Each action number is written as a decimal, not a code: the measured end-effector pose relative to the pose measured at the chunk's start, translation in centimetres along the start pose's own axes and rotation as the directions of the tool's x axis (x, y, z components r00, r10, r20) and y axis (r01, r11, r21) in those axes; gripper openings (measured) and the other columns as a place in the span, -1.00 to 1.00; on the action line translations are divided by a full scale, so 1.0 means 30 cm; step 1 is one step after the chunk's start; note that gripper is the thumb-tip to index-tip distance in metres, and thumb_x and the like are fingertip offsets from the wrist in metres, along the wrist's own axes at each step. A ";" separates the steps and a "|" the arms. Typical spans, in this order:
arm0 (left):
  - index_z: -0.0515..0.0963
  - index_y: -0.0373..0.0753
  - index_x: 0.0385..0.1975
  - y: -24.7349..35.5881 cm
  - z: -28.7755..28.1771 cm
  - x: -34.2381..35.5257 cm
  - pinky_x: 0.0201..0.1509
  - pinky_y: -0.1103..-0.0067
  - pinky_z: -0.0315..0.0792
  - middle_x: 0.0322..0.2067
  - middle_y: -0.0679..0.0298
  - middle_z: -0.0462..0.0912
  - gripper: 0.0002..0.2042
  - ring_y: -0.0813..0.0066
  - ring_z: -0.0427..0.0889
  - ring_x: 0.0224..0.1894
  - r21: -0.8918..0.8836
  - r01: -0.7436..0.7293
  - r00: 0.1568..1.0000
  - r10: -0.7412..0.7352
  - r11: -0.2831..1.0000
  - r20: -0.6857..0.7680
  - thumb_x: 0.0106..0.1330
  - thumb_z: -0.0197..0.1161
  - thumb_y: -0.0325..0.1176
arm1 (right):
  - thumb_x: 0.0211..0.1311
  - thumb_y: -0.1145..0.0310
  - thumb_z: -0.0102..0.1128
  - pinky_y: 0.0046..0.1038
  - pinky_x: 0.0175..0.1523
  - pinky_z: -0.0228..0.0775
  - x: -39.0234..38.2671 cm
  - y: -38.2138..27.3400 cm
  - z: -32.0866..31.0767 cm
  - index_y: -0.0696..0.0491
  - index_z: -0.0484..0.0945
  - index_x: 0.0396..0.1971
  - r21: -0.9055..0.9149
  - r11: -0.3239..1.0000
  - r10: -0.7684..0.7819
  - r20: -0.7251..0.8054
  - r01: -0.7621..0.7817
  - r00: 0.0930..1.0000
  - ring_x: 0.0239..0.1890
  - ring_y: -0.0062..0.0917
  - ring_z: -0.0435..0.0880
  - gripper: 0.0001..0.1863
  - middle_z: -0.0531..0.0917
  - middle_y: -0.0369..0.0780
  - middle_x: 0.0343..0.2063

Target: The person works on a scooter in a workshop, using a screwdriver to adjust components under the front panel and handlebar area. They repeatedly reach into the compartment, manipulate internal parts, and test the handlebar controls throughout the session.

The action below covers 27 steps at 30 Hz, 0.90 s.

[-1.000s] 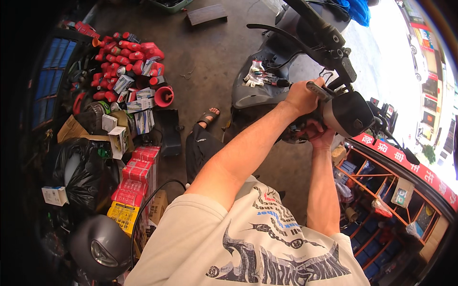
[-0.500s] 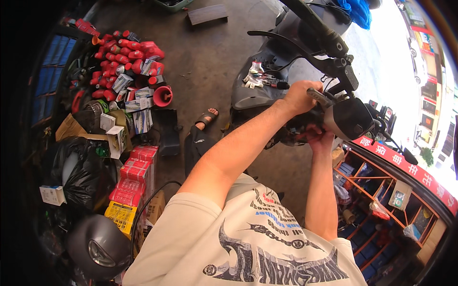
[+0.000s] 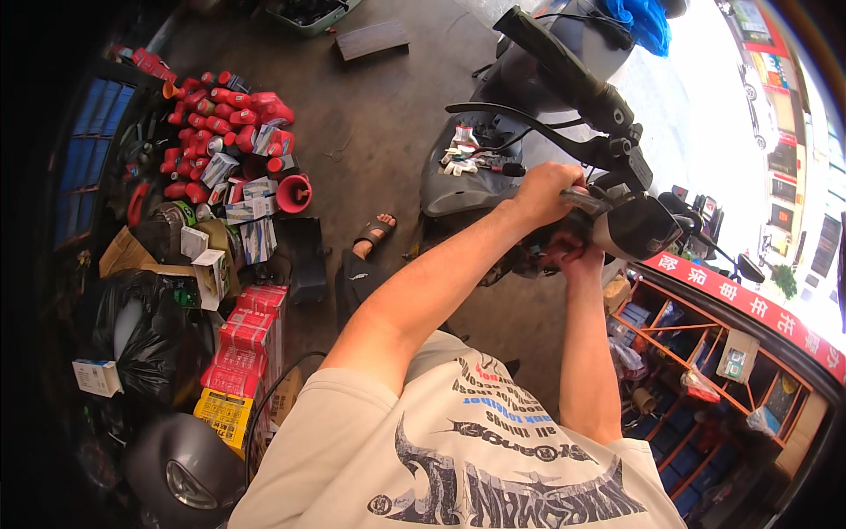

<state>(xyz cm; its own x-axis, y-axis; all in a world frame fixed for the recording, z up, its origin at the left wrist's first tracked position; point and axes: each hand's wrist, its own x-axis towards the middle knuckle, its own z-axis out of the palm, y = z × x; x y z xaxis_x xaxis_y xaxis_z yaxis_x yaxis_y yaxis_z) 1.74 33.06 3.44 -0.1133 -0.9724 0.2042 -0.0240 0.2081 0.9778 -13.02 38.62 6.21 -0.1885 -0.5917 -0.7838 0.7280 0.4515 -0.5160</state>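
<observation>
A dark scooter stands in front of me, its handlebar (image 3: 573,75) and brake lever (image 3: 520,122) reaching up at the far side. My left hand (image 3: 548,194) is curled closed at the middle of the steering head, beside a grey bar-like piece (image 3: 585,202); what lies inside its fingers is hidden. Lower and nearer, my right hand (image 3: 575,250) has bent fingers in the shaded gap under the rounded dark housing (image 3: 636,226). Whatever it grips cannot be made out. On the scooter's body panel (image 3: 449,181) lie white connectors (image 3: 460,159) with dark cables.
Red bottles (image 3: 211,123), small boxes and a red funnel (image 3: 293,193) are heaped on the left floor. Nearer are a black bag (image 3: 132,309), red cartons (image 3: 247,328) and a grey motor-scooter part (image 3: 181,467). An orange-framed shelf (image 3: 705,331) stands right. A low stool (image 3: 373,40) is behind.
The whole view has shifted slightly, so the scooter and floor items sit a little further left and mostly lower. Both hands stay at the steering head, with little visible change in their grip.
</observation>
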 end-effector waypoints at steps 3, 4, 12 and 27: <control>0.57 -0.27 -0.46 0.004 -0.002 0.000 -0.32 0.34 0.46 -0.48 0.05 0.63 -0.86 0.03 0.64 -0.35 -0.040 0.053 0.998 -0.054 0.998 -0.022 0.13 0.28 -0.33 | 0.32 -0.07 -0.08 -0.68 -0.79 0.17 -0.004 0.007 0.019 -0.05 0.50 -0.28 0.001 1.000 -0.003 -0.003 0.003 1.000 -0.82 -0.68 0.34 -0.61 0.43 -0.38 -0.70; 0.57 -0.27 -0.45 0.007 -0.001 0.003 -0.32 0.34 0.46 -0.48 0.05 0.63 -0.86 0.04 0.64 -0.35 -0.037 0.047 0.999 -0.048 0.998 -0.022 0.13 0.28 -0.33 | 0.33 -0.07 -0.08 -0.68 -0.79 0.17 0.002 0.006 0.018 -0.04 0.50 -0.29 0.027 1.000 0.000 0.002 0.000 1.000 -0.83 -0.68 0.33 -0.61 0.44 -0.38 -0.69; 0.55 -0.28 -0.42 0.019 0.007 -0.003 -0.31 0.35 0.46 -0.46 0.06 0.63 -0.87 0.05 0.64 -0.34 0.006 0.035 0.999 -0.035 0.999 -0.015 0.16 0.27 -0.36 | 0.33 0.10 -0.02 -0.68 -0.67 0.31 0.042 0.003 -0.053 0.01 0.49 -0.27 0.056 0.997 -0.060 0.084 0.056 0.995 -0.76 -0.67 0.36 -0.72 0.53 -0.32 -0.58; 0.44 -0.37 0.11 0.112 -0.077 -0.074 0.06 0.64 0.43 -0.13 0.21 0.65 -0.50 0.60 0.57 -0.07 -0.561 0.341 0.936 -0.213 0.754 0.282 0.21 0.36 -0.30 | 0.22 0.38 -0.16 -0.49 -0.36 0.42 -0.040 -0.022 -0.218 0.23 0.37 0.10 0.295 0.950 0.022 0.274 -0.106 0.962 -0.70 -0.63 0.30 -0.55 0.56 -0.07 0.07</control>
<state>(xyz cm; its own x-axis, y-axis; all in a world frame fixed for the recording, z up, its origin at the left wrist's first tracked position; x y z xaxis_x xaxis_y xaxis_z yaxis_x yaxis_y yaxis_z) 4.20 35.68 6.37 -0.3806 -0.9242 -0.0306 0.5009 -0.2339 0.8333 -17.58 43.41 5.25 0.0150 -0.7419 -0.6704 0.9056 0.2943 -0.3053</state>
